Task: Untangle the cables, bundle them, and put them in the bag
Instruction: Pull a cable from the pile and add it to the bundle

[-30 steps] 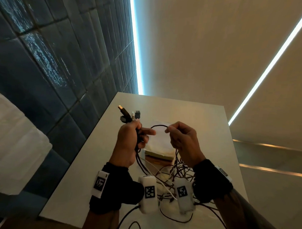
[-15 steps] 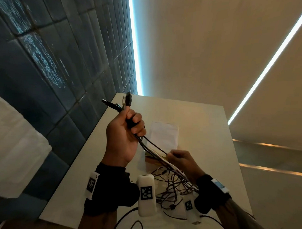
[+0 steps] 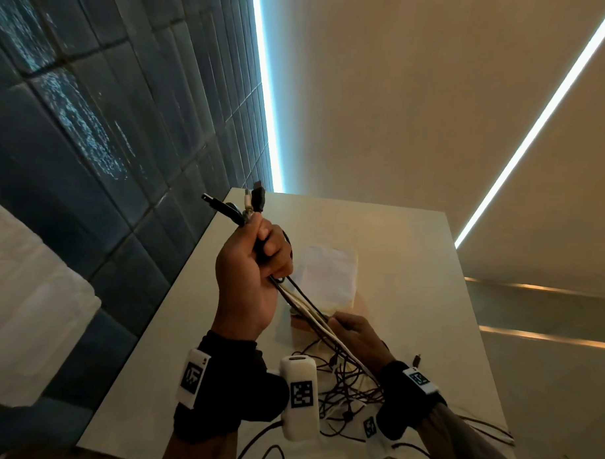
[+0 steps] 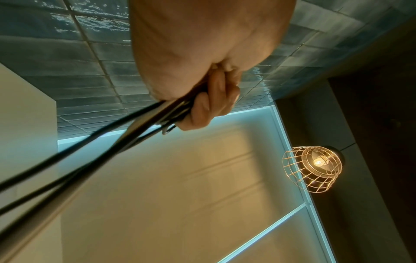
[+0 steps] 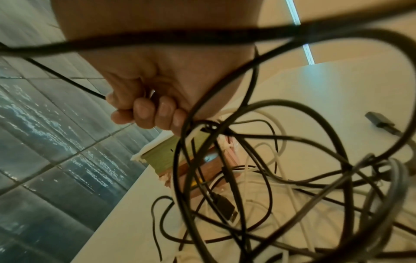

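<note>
**Limp cables drawn taut**

At frame centre, the left hand (image 3: 253, 272) clenched the cables (image 3: 303, 303) just below their plugs; the right hand (image 3: 354, 334) gripped them lower, above the desk (image 3: 413, 267). Light and floppy, they likely handle best near the plugs.

Looks like a styled interior, café or lounge type, can't tell which exactly. Left wall is glossy dark blue-grey glazed tiles (image 3: 92, 126), laid in rows w/ pale grout, shiny highlights on them. Cool white LED strip light (image 3: 264, 90) runs along the tile edge, second LED strip (image 3: 538, 127) cuts across the plain beige surface (image 3: 401, 95) beyond. Hanging gold wire-cage pendant lamp (image 4: 313, 169) w/ a bare glowing bulb inside, dark shade behind it. Plain white rectangular table (image 3: 413, 267) sits against the tiles. Warm-lit ledges at right. Decor-heavy, no shop or lab gear seen.
</note>
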The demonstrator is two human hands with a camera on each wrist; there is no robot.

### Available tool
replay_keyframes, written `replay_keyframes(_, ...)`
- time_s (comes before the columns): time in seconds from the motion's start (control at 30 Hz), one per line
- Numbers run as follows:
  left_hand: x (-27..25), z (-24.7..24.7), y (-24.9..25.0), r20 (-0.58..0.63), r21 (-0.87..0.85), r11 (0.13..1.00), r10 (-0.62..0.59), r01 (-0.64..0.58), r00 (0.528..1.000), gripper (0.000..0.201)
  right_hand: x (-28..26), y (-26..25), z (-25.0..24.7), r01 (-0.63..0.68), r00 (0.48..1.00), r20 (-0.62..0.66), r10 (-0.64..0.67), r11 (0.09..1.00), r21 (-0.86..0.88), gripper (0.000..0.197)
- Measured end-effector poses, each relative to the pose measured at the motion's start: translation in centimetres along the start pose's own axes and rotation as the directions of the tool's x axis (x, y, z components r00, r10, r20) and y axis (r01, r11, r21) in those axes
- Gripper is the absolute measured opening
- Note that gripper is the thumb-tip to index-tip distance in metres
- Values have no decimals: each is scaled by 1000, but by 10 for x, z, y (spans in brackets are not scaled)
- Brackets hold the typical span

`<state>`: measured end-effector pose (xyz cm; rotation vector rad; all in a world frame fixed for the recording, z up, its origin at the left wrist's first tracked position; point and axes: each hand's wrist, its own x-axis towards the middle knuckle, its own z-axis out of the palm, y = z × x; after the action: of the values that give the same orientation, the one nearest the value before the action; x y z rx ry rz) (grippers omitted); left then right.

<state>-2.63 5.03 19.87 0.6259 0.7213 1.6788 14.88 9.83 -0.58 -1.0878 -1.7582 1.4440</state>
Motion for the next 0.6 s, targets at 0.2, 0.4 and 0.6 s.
replay_keyframes(0.2, -1, 2, 3, -5, 98, 995, 31, -31, 1000, 35, -1, 6, -4, -70, 997, -30, 68, 995, -67, 39)
replay_keyframes(0.4, 2, 4, 3, -120, 270, 963, 23, 10, 992, 34, 6, -36, -24, -92, 954, -270, 126, 987, 135, 25)
replay_keyframes(0.6, -1, 8, -17, -257, 407, 908, 13, 96, 966, 29, 8, -119, -41, 153, 979, -194, -68, 873, 463, 15)
